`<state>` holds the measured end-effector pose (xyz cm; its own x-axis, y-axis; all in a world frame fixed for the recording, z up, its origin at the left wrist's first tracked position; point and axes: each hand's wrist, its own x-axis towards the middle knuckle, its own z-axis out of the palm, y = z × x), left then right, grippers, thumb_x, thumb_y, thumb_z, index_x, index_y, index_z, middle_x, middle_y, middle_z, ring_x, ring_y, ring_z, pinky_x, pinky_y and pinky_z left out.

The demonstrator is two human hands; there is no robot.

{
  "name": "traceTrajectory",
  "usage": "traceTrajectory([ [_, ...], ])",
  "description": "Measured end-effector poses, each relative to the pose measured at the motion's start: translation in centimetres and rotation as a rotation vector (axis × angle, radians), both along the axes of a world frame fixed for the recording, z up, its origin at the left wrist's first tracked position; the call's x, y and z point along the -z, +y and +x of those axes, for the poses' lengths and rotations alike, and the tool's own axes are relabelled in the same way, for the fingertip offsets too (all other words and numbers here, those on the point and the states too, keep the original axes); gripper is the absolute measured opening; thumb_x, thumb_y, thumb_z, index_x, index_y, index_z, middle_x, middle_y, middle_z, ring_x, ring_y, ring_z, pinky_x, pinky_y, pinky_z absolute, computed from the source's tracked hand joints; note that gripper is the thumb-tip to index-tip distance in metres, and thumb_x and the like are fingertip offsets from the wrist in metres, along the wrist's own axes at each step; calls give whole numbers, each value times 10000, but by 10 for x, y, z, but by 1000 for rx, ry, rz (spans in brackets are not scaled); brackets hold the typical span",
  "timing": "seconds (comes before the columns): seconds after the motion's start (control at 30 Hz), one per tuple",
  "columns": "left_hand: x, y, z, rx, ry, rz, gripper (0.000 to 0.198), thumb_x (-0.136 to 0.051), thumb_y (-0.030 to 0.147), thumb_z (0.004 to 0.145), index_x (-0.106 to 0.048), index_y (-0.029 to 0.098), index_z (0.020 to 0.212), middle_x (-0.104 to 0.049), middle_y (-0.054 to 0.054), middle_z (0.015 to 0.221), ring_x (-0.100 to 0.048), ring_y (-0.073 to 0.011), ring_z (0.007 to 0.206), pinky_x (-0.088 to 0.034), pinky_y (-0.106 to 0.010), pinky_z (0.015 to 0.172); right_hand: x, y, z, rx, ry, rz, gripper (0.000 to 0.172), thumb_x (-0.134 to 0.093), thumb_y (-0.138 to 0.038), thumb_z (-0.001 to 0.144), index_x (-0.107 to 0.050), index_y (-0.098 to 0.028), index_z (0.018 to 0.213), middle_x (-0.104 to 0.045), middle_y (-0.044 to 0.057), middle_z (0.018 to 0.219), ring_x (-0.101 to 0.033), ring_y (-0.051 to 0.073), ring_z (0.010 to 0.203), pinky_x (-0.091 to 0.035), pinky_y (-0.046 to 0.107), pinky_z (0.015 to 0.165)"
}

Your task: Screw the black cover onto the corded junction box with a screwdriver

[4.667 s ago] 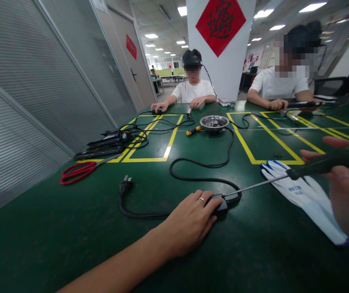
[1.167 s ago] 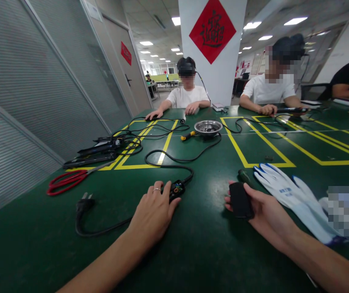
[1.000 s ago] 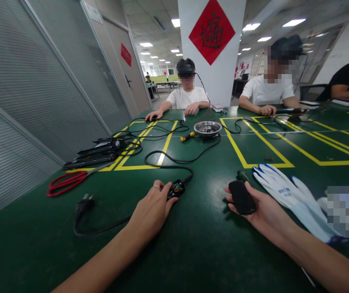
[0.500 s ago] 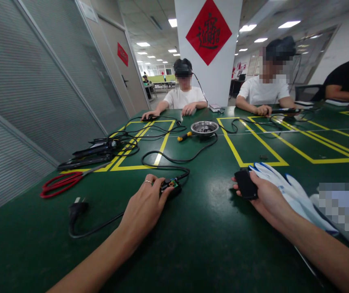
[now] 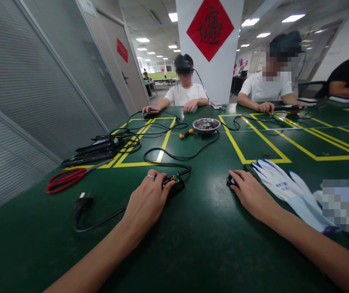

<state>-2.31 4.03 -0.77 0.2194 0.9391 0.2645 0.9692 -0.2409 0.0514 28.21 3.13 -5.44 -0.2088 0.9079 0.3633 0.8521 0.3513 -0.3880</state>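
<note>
On the green table, my left hand (image 5: 146, 199) is closed round a black power adapter (image 5: 179, 185) whose casing is open, with a green circuit board and copper-coloured coil showing. A black cord runs from its far end, and another leads back to a two-pin plug (image 5: 82, 203) at the left. To the right, my right hand (image 5: 250, 191) grips a black plastic casing half (image 5: 230, 182) from above, fingers bent over it. Most of that piece is hidden under the hand. White work gloves (image 5: 284, 185) with blue edges lie just beside this hand.
Red-handled scissors (image 5: 66, 180) lie at left, near a pile of black adapters and cords (image 5: 93, 149). Further back are a steel bowl (image 5: 206, 127) holding small parts and a yellow-and-black screwdriver (image 5: 186, 133). Across the table, two people (image 5: 186, 93) in white shirts sit working.
My right hand has turned palm down and lowered the casing half toward the table; its flat outer face no longer shows. My left hand stays on the adapter. The view has shifted slightly.
</note>
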Motion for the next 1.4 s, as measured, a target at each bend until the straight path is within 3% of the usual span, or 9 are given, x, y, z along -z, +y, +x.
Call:
traceTrajectory([
  [0.17,-5,6,-7,-93,-39,44,363,-269,440,994,-491,201,1152,-617,-66,1026,-630,-240,894,-475,-315,710,-36,-11,-14,-48,-114,121,451,-429,-327,912,-485,-136,1316,-454,139,1329,-394,260,1241,-316,483,1067],
  [0.3,-5,10,-10,-126,-74,78,348,-260,441,996,-488,211,1124,-642,-55,1016,-647,-249,880,-469,-312,674,-59,-12,-60,-306,-279,98,397,-396,-291,924,-494,-169,1289,-528,113,1236,-499,223,1109,-421,449,976],
  [0.47,-2,10,-9,-123,-60,113,341,-274,418,995,-484,188,1133,-649,-69,1017,-652,-254,898,-468,-307,697,-37,12,-123,-467,-335,114,558,-469,-166,844,-377,-158,1394,-310,153,1463,-311,279,1328,-308,453,1076],
  [0.57,-2,11,-9,-105,-49,107,376,-253,424,995,-488,178,1154,-652,-79,1008,-653,-258,888,-467,-310,687,-21,28,-136,-503,-356,95,536,-522,-163,806,-454,-163,1338,-383,158,1404,-355,293,1292,-307,471,1064],
  [0.73,-5,9,-8,-111,-57,68,407,-255,449,986,-509,179,1154,-654,-86,1005,-654,-253,851,-464,-309,655,-28,17,-105,-425,-314,46,321,-417,-163,896,-568,-158,1179,-531,142,1121,-503,220,1071,-430,415,915],
  [0.9,-9,6,-6,-87,-71,67,390,-249,447,990,-502,188,1134,-639,-77,988,-646,-251,837,-463,-314,655,-48,-28,-63,-331,-218,-4,361,-471,-253,893,-491,-169,1244,-510,116,1154,-499,201,1041,-456,410,894],
  [1.1,-8,-4,1,7,-110,49,342,-299,433,984,-456,195,1174,-621,-75,1025,-634,-252,882,-474,-336,711,-44,-48,-48,-396,-144,-146,310,-553,-286,861,-544,-205,1160,-550,63,1111,-529,174,1001,-486,378,894],
  [1.3,-6,-25,14,366,-145,-76,246,-377,375,972,-430,228,1163,-594,-52,1054,-631,-208,868,-486,-320,735,-49,-38,-31,-281,-3,254,323,-487,-234,900,-519,-162,1214,-529,104,1221,-485,183,1145,-445,389,985],
  [1.4,-4,-33,22,463,-150,-122,234,-420,356,962,-437,225,1155,-593,-54,1039,-622,-208,876,-493,-334,764,-38,-36,-31,-313,-109,293,394,-497,-215,893,-482,-141,1279,-547,111,1245,-484,207,1173,-414,454,1031],
])
